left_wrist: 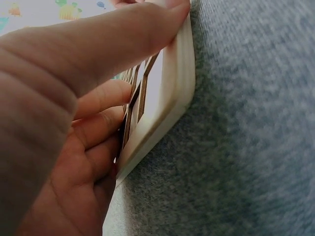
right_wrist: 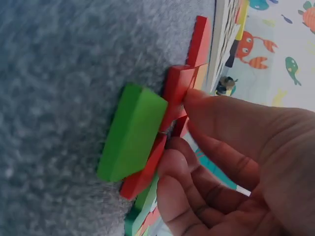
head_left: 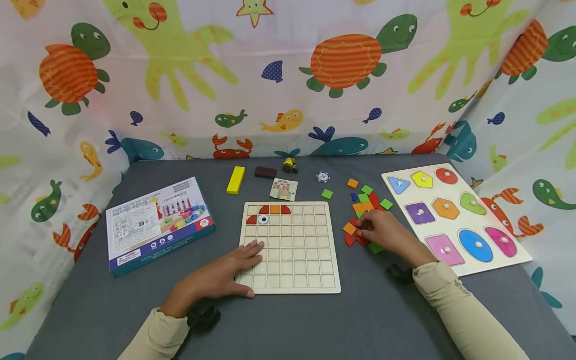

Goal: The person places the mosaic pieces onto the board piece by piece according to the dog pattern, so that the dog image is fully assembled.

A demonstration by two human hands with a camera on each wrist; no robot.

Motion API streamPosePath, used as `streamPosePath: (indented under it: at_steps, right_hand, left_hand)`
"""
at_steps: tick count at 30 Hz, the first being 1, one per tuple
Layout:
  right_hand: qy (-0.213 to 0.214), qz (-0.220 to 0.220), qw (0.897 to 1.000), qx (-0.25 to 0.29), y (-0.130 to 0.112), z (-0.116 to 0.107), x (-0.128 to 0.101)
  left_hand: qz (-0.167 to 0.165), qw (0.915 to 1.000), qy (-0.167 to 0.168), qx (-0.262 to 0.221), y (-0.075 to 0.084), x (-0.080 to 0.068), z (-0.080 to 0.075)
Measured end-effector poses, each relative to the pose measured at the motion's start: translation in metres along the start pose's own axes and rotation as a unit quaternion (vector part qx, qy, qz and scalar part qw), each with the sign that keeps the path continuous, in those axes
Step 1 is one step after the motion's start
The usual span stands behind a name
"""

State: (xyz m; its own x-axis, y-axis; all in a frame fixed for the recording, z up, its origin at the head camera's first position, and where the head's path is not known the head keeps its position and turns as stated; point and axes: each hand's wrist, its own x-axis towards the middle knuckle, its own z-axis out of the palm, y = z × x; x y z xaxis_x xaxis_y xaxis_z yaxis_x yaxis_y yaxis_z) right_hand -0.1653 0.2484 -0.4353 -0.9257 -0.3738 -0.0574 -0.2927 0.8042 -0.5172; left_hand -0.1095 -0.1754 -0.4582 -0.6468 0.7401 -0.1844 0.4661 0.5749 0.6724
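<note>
Grey felt table (head_left: 288, 320) underfoot of everything, ringed by a sea-creature curtain (head_left: 288, 75). At 3 o'clock, a shape puzzle board (head_left: 454, 216) with knobbed coloured shapes seated in it. At 9 o'clock, a boxed toy set (head_left: 157, 222) lying flat. Dead centre, a pale wooden grid board (head_left: 290, 247), mostly bare cells: only a handful filled along the top edge near 11 o'clock — red pieces, an orange one, and an eye tile (head_left: 263, 219). By that count barely begun; nearly the whole grid still to fill.

Left hand (head_left: 220, 277) flat at the board's 8 o'clock corner, fingers straight and spread over the cells, thumb along the near edge, steadying rather than gripping; wrist view confirms the thumb pressed against the board's rim (left_wrist: 170, 98).

Right hand (head_left: 384, 232) down on the loose tile pile (head_left: 366, 210) at 2 o'clock of the board, fingertips (right_wrist: 197, 101) pinching at a red piece (right_wrist: 177, 88) beside a green tile (right_wrist: 133, 130), both touching; not yet lifted clear of the felt.

Smaller still, along 12 o'clock: a yellow block (head_left: 236, 180), a brown block (head_left: 265, 172), a pattern card (head_left: 284, 189), a poker chip (head_left: 323, 176), a tiny yellow figure (head_left: 290, 164).
</note>
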Motion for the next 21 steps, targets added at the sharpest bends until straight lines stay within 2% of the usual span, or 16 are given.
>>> streamPosePath:
  at_steps: [11,15,21]
  right_hand:
    - [0.008,0.022,1.0,-0.011,-0.01,0.009,0.002]
    - [-0.003,0.033,0.999,-0.012,-0.013,0.008,0.004]
    - [-0.01,0.025,1.0,0.0,-0.011,0.004,0.003]
  left_hand:
    - [0.002,1.0,0.002,0.002,0.001,0.001,-0.001]
    - [0.001,1.0,0.0,0.003,0.0,0.001,-0.001]
    - [0.0,1.0,0.002,-0.001,0.0,0.002,-0.001]
